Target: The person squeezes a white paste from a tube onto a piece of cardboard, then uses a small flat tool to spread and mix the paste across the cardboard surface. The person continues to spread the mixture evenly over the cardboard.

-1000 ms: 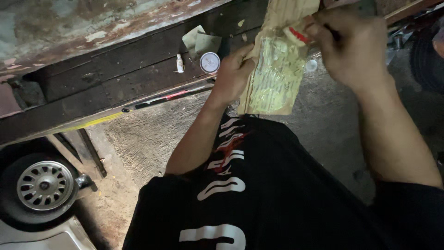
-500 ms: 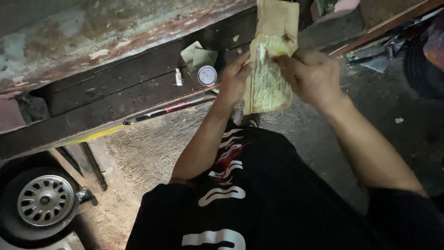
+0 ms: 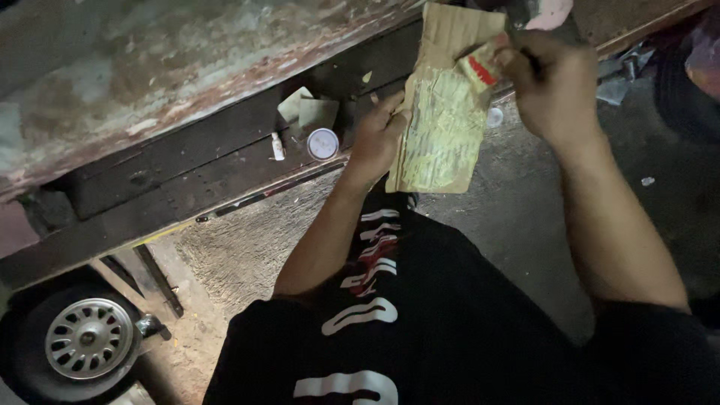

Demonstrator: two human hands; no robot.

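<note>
I hold a worn brown paper packet (image 3: 442,127) in front of me with both hands. My left hand (image 3: 377,140) grips its left edge from behind. My right hand (image 3: 553,84) pinches the packet's top right corner, where a small red and white strip (image 3: 480,69) shows; a dark thin object seems to sit between those fingers. The packet's face is yellowish and crinkled, and its upper flap is plain brown.
A rusty metal beam (image 3: 187,82) runs across the top left, with a dark ledge (image 3: 172,187) below it. On the ledge sit a small round white tin (image 3: 322,143), a tiny white tube (image 3: 277,147) and folded paper (image 3: 307,112). A small wheel (image 3: 86,337) is at bottom left. Concrete floor (image 3: 240,255) lies below.
The view shifted, so the packet sits further right. My right hand moved from the packet's face up to its top right corner. The left hand keeps its grip.
</note>
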